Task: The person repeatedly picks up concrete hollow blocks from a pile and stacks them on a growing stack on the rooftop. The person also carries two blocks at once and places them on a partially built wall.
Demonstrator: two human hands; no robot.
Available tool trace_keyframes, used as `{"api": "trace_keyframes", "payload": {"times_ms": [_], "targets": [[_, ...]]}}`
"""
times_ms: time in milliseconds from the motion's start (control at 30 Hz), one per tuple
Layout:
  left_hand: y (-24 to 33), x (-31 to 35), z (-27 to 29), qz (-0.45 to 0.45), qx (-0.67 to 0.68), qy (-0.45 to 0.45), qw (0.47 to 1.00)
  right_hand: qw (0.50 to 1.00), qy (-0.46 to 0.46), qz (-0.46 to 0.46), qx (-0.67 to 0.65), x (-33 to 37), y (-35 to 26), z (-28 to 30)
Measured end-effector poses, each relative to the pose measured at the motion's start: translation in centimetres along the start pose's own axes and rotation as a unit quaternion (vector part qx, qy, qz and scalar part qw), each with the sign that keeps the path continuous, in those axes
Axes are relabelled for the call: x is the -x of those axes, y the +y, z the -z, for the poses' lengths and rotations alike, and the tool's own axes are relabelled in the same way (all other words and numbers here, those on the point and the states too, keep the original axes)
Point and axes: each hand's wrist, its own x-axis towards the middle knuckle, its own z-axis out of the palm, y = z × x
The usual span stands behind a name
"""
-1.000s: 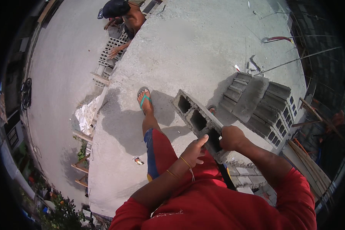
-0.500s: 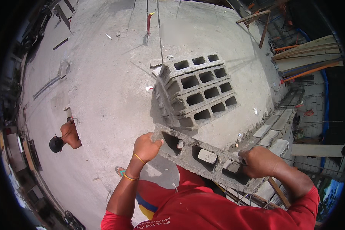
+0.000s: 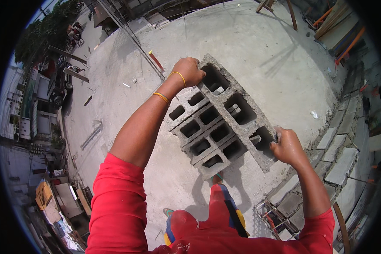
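Head view: the left hand [image 3: 187, 73], at twelve o'clock, grips one end of a grey hollow block [image 3: 227, 93] toward two; the right hand [image 3: 287, 146], near three, grips the other. Stacked blocks [image 3: 210, 139] lie at its eight o'clock, perhaps apart.

This is an outdoor building site in full sunlight. A rough concrete slab [image 3: 292, 80] spreads out below, with a stack of hollow blocks [image 3: 205, 138] at its centre. A low block wall [image 3: 342, 166] runs along three to four o'clock, boards [image 3: 332, 20] lie at two, and a parked vehicle [image 3: 60, 89] and trees [image 3: 44, 36] show toward ten.
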Motion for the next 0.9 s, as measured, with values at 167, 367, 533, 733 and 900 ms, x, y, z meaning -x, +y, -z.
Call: {"api": "trace_keyframes", "payload": {"times_ms": [167,367,533,733,900], "targets": [[0.6,-7.1,-2.8,-0.011,-0.046,-0.046,0.998,1.0,0.017,-0.008,-0.016,-5.5,3.8,-0.8],[0.7,-10.2,-6.2,0.001,-0.04,-0.063,0.997,0.998,-0.002,-0.035,-0.051,-8.3,6.2,-1.1],[1.2,-11.5,-6.4,0.022,0.003,-0.095,0.995,0.993,-0.058,-0.033,-0.1,-10.1,7.0,-0.1],[-1.2,-4.6,-5.7,0.045,0.134,0.097,0.985,0.993,-0.06,-0.024,-0.097,-10.0,7.3,-0.1],[-7.8,15.5,-7.6,0.156,0.326,0.109,0.926,0.979,0.189,0.046,-0.06,-7.3,3.6,-0.1]]}}
